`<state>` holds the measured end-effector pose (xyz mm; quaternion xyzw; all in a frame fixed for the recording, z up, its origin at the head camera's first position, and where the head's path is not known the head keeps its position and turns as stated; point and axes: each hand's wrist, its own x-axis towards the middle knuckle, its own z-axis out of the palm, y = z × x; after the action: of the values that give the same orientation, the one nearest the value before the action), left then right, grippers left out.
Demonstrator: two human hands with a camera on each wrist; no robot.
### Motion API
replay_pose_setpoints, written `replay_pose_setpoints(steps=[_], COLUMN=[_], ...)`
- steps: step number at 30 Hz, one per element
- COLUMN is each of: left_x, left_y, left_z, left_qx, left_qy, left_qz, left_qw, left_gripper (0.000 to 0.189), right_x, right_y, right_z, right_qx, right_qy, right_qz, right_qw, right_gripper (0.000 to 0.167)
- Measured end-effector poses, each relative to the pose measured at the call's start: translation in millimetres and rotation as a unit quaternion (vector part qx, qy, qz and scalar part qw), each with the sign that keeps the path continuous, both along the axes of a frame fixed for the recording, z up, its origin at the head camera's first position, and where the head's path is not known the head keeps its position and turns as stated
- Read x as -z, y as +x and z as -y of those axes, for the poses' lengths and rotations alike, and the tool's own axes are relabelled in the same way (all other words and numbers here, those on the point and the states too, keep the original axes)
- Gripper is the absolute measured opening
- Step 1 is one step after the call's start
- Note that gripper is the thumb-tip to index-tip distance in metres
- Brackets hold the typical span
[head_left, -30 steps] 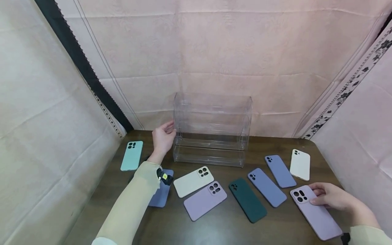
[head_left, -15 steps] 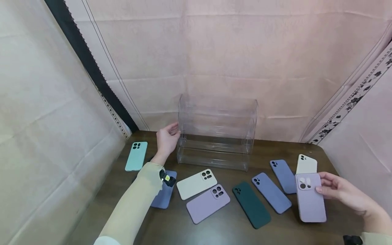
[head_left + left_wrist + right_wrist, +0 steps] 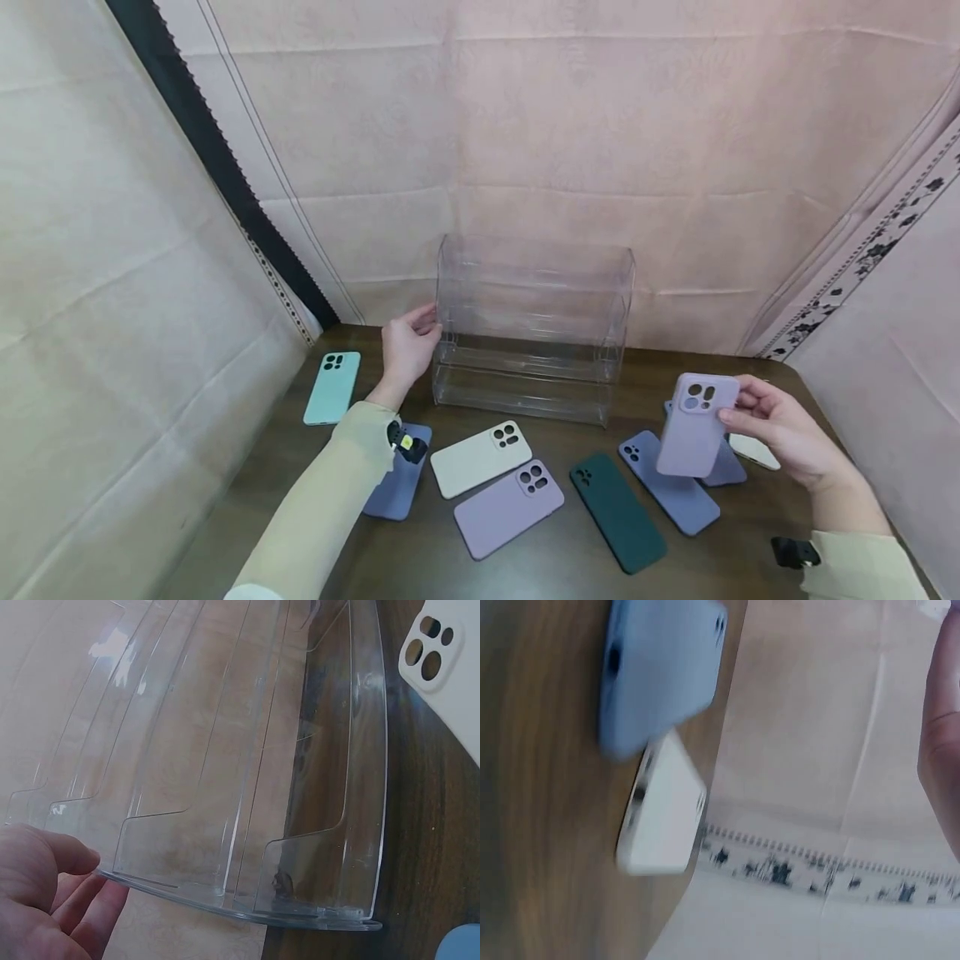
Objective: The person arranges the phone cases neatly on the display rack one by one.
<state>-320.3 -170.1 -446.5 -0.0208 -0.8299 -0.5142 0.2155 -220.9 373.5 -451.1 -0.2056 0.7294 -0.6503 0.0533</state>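
Observation:
A clear plastic tiered display rack [image 3: 532, 333] stands at the back of the table. My left hand [image 3: 407, 348] holds its left side; in the left wrist view the thumb [image 3: 71, 853] and fingers meet at the panel's edge. Raised above the table at right, a lavender phone case [image 3: 690, 446] is pinched by its right edge between thumb and fingers of my right hand [image 3: 780, 429]. Beneath it lie two blue phone cases [image 3: 671, 492] and a white phone case [image 3: 753, 452], partly covered. The right wrist view catches only a blurred sliver of that hand.
Across the dark wooden table [image 3: 420, 567] lie a turquoise phone case [image 3: 332, 390], another blue one [image 3: 397, 483], a cream one [image 3: 472, 461], a second lavender one [image 3: 508, 510] and a dark green one [image 3: 618, 521]. Pale cloth [image 3: 540, 125] hangs behind and at both sides.
My right hand has lifted the lavender phone case off the table and carried it up and leftward, over the blue cases. My left hand stays at the rack's side.

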Motion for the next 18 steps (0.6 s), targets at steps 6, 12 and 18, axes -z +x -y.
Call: replay_pose_setpoints(steps=[6,12,18], left_x=[1.4,4.5,3.4], left_y=[0.1,1.1,2.6], left_z=[-1.2,-5.1,-2.3], left_qx=[-0.005,-0.001,-0.018], left_qy=[0.013,0.014,0.013], left_qz=[-0.004,0.000,-0.004], left_qw=[0.9999,0.9999,0.9998], left_gripper=[0.036,0.036,0.035], right_x=[-2.6,-7.8,-21.2], right_y=[-10.4,-17.6,-34.4], right_z=[34,58,92], right_qx=[-0.006,-0.010,0.012], right_qy=[-0.017,-0.064,-0.124], right_qz=[-0.008,-0.021,-0.046], right_qw=[0.9998,0.9977,0.9912], right_gripper=[0.029,0.030,0.032])
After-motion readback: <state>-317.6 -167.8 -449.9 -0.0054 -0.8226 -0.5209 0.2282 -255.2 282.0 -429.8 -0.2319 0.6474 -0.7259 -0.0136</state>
